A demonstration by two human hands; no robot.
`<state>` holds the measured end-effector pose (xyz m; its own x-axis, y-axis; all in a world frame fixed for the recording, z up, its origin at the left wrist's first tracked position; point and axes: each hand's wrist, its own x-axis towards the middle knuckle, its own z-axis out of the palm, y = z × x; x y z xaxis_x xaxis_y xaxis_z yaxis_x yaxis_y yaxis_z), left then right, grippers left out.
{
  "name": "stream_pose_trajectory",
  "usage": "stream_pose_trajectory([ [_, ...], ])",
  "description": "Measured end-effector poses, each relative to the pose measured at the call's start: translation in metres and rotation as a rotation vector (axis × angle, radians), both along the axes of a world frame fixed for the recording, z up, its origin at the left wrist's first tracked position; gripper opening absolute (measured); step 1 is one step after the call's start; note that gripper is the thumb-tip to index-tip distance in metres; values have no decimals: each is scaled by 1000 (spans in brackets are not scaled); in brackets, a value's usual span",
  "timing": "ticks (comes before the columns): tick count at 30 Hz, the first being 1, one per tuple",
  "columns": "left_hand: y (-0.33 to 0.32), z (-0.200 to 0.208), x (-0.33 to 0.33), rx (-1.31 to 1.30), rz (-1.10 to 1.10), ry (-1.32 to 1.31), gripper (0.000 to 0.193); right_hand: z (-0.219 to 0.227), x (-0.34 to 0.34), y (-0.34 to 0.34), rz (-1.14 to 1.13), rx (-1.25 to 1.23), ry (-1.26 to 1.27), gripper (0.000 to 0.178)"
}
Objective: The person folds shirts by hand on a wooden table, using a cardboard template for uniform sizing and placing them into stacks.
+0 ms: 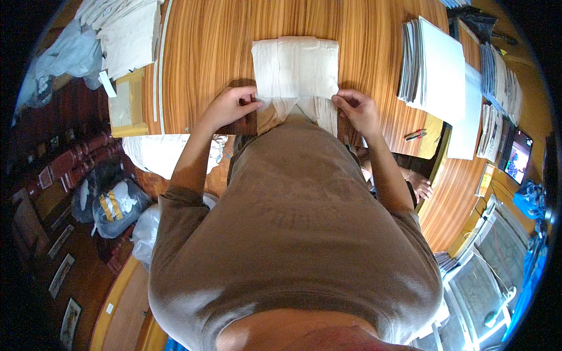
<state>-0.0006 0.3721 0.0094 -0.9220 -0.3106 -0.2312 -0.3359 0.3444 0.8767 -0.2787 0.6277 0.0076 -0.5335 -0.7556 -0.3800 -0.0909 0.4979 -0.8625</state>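
Note:
A cream-white piece of folded cloth (297, 67) lies on the wood-grain table (205, 35), right in front of my body. Its near part splits into flaps that reach over the table's front edge against my shirt. At its near left corner, my left hand (234, 107) pinches the edge between thumb and fingers. My right hand (358, 111) grips the near right corner the same way. Both hands are closed, with the cloth stretched flat between them. Where the flaps end is hidden by my body.
A stack of white folded cloths (126, 38) stands at the far left. To the right are a stack of white sheets (436, 67) and a small red-and-black tool (416, 135). Another person's hand (419, 186) rests beyond my right arm. Plastic bags (120, 205) lie on the left.

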Motion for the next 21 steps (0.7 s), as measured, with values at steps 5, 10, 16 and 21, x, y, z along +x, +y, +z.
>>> stream_pose_trajectory([
  [5, -12, 4, -5, 50, -51, -212, 25, -3, -18, -12, 214, -182, -24, 16],
  [10, -18, -9, 2, -438, -198, 126, 23, 10, -29, -15, 474, -360, 397, 17],
  [16, -19, 8, -8, -927, -258, 95, 23, 1, -52, -22, 650, -361, 848, 19],
  [21, -14, -7, 9, -691, -175, 160, 22, -11, -39, -11, 552, -392, 683, 15],
])
